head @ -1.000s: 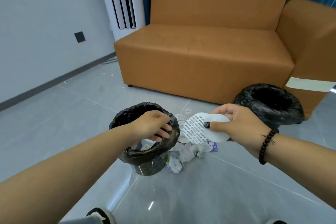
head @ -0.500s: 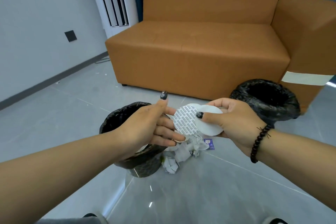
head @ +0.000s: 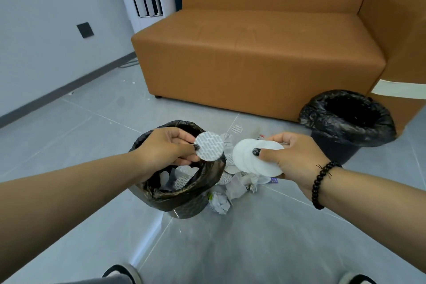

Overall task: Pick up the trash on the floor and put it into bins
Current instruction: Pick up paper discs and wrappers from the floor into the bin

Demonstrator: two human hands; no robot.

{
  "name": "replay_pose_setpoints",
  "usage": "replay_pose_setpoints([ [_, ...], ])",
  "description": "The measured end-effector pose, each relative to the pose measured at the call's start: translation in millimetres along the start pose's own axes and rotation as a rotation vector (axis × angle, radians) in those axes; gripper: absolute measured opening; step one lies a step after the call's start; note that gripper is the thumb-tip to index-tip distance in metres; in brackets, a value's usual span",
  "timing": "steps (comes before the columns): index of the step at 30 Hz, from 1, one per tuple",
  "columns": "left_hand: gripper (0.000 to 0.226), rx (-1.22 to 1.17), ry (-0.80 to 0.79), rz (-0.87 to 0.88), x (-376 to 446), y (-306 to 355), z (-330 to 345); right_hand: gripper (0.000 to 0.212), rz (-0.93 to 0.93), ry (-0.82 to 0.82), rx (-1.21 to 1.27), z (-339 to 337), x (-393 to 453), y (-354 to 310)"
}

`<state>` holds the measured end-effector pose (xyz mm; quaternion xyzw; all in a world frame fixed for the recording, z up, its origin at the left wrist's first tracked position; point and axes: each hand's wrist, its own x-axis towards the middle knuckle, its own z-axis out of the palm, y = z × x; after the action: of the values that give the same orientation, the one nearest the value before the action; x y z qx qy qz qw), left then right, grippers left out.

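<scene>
Patterned pads (head: 182, 181) lie inside near bin (head: 184, 193); far bin (head: 348, 120) looks dark

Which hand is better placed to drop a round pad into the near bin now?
The left hand: it pinches one patterned pad just above the near bin. The right hand holds its pad stack beside that bin.

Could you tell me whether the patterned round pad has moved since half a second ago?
Yes. The left hand has pulled the patterned pad off the right hand's stack, leftward over the near bin.
</scene>
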<state>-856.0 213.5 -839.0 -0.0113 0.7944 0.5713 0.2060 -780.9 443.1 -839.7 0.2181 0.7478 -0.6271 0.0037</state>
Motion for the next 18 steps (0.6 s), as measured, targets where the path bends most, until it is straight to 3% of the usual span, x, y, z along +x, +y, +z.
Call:
replay_pose_setpoints([
  [5,0.013,0.067,0.210,-0.120,37,-41,-43,0.021,0.050,-0.041,-0.009,5,-1,1],
  [11,0.023,0.263,0.204,-0.307,42,-83,-58,0.017,0.016,-0.119,-0.008,10,-6,-2],
  [14,0.026,0.313,0.218,-0.255,33,-73,-47,0.015,-0.008,-0.114,-0.012,9,-6,-4],
  [16,0.024,0.211,0.114,-0.166,19,-50,-28,0.014,-0.014,-0.112,-0.016,6,-6,-4],
  [18,0.020,0.068,-0.101,-0.087,-3,-22,-5,0.014,-0.006,-0.125,-0.010,4,-4,-2],
])
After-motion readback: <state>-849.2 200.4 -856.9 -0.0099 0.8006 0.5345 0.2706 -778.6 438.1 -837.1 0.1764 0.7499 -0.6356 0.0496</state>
